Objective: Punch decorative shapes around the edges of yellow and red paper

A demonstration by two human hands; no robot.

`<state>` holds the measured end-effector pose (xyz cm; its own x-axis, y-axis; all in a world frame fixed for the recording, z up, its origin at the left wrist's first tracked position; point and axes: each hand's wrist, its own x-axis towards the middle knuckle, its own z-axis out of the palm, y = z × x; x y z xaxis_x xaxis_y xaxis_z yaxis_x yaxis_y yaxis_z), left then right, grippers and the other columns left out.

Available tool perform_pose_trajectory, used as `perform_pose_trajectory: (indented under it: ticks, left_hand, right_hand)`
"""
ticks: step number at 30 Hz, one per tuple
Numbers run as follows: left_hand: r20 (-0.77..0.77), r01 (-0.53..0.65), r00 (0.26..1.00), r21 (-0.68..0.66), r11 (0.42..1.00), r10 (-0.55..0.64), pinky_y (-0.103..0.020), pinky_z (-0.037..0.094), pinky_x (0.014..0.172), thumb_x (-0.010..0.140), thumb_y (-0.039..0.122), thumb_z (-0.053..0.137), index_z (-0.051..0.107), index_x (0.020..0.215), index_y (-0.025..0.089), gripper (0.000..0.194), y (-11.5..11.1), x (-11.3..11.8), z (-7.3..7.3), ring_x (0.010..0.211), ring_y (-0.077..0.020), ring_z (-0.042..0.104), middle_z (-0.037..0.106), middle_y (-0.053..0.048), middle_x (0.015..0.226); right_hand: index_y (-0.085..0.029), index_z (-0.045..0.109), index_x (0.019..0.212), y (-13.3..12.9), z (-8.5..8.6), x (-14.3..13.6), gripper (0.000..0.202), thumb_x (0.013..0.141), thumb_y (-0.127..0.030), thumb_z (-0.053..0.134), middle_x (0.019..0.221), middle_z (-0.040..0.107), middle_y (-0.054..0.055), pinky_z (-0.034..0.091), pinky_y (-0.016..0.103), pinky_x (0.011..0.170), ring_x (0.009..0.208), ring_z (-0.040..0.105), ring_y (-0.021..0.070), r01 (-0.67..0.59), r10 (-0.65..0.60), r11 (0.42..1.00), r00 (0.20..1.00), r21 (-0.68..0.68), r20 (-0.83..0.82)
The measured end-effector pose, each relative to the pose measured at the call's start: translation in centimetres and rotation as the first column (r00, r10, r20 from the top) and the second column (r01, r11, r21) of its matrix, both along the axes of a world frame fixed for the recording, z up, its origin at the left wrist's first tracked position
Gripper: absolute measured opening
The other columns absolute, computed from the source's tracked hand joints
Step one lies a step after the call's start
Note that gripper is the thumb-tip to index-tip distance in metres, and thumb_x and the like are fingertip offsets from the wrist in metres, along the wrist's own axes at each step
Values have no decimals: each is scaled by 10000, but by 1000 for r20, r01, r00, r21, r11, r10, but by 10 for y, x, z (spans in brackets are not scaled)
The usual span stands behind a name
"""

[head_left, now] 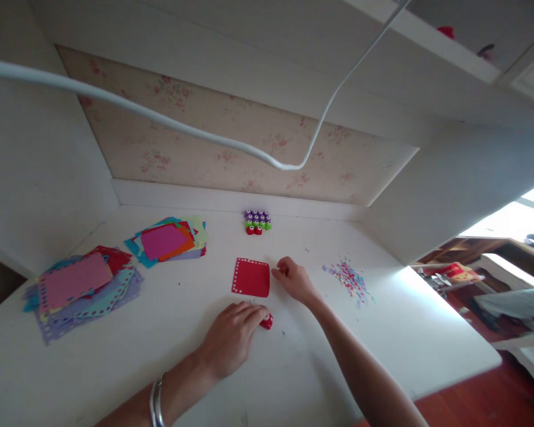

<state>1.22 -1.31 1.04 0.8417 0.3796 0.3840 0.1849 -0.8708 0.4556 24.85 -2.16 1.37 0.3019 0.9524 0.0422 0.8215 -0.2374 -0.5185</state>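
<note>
A red paper sheet lies flat on the white table, with punched holes along its top and left edges. Just below it, my left hand is closed over a small red craft punch, pressing it near the tabletop; the fingers partly cover it. Beside the sheet's right edge is my right hand, fingers loosely curled, thumb and index slightly apart, with nothing visible between them. At the back, more small craft punches stand in rows of purple, green and red.
Punched coloured sheets are piled at the left, next to another pile of coloured paper. Tiny paper bits are scattered at the right. A white cable crosses the upper view. Side panels and an overhead shelf frame the table.
</note>
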Motion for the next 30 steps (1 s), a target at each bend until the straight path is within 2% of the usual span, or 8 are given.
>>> perform_pose_trajectory:
  ticks: [4, 7, 11, 16, 20, 25, 27, 30]
  left_hand:
    - [19, -113, 993, -15, 993, 113, -358, 476, 979, 928, 91, 433, 566, 1195, 220, 325, 5, -3, 4, 1105, -186, 579, 627, -44, 1209]
    - [-24, -218, 976, -8, 976, 218, -397, 501, 941, 943, 266, 501, 528, 1265, 207, 328, -6, 3, 7, 1054, -225, 588, 615, -79, 1168]
    - [-118, -212, 969, 47, 976, 216, -446, 530, 869, 852, 395, 659, 517, 1310, 219, 511, -19, 12, 4, 999, -272, 581, 601, -85, 1092]
    - [-129, -164, 978, -11, 986, 162, -386, 545, 839, 904, 231, 591, 609, 1173, 266, 272, -10, 11, -2, 922, -220, 597, 599, -51, 999]
    - [-60, -128, 991, -101, 987, 123, -379, 521, 950, 937, 153, 481, 531, 1303, 262, 385, 4, 0, -8, 1053, -206, 588, 600, -68, 1163]
    - [-1, -197, 980, -151, 969, 199, -386, 460, 1058, 896, 37, 384, 456, 1377, 258, 534, 9, -9, -11, 1245, -198, 505, 510, -76, 1357]
    - [0, -246, 968, -169, 954, 250, -394, 461, 1054, 910, 77, 396, 482, 1337, 226, 460, 8, -8, -10, 1239, -205, 506, 512, -91, 1339]
    - [-31, -319, 948, -149, 936, 318, -450, 483, 1006, 919, 266, 528, 500, 1288, 174, 381, 3, -4, -9, 1157, -253, 544, 557, -115, 1234]
  right_hand:
    - [-214, 555, 1263, 0, -6, -8, 424, 898, -430, 549, 1329, 551, 113, 372, 420, 1003, 1238, 474, 280, -20, 15, 996, 998, 92, 56]
    - [-232, 507, 1354, 9, -9, -15, 580, 863, -532, 583, 1476, 420, 120, 274, 505, 1073, 1360, 332, 333, -57, 53, 998, 992, 33, 116]
    - [-226, 580, 1282, 16, -15, -14, 463, 892, -476, 572, 1435, 484, 107, 256, 513, 1079, 1337, 376, 308, -74, 64, 994, 990, 78, 123]
    - [-207, 683, 1085, 9, -24, -3, 231, 886, -283, 594, 1255, 629, 74, 371, 375, 1046, 1166, 550, 208, -87, 82, 976, 996, 199, 35]
    - [-169, 593, 1257, -1, -23, 0, 356, 914, -232, 519, 1281, 607, 96, 367, 364, 1075, 1215, 507, 215, -89, 82, 976, 996, 201, 43]
    - [-201, 540, 1333, -18, -20, 0, 398, 988, -315, 378, 1350, 559, 93, 340, 420, 1109, 1273, 459, 237, -41, 35, 985, 999, 170, 37]
    - [-204, 515, 1360, -23, -21, 2, 455, 964, -412, 439, 1384, 525, 107, 328, 453, 1115, 1307, 421, 267, 3, -10, 990, 999, 140, 48]
    - [-173, 515, 1363, -26, -23, 6, 567, 882, -469, 568, 1429, 472, 134, 301, 465, 1129, 1342, 369, 305, 10, -17, 995, 997, 95, 79]
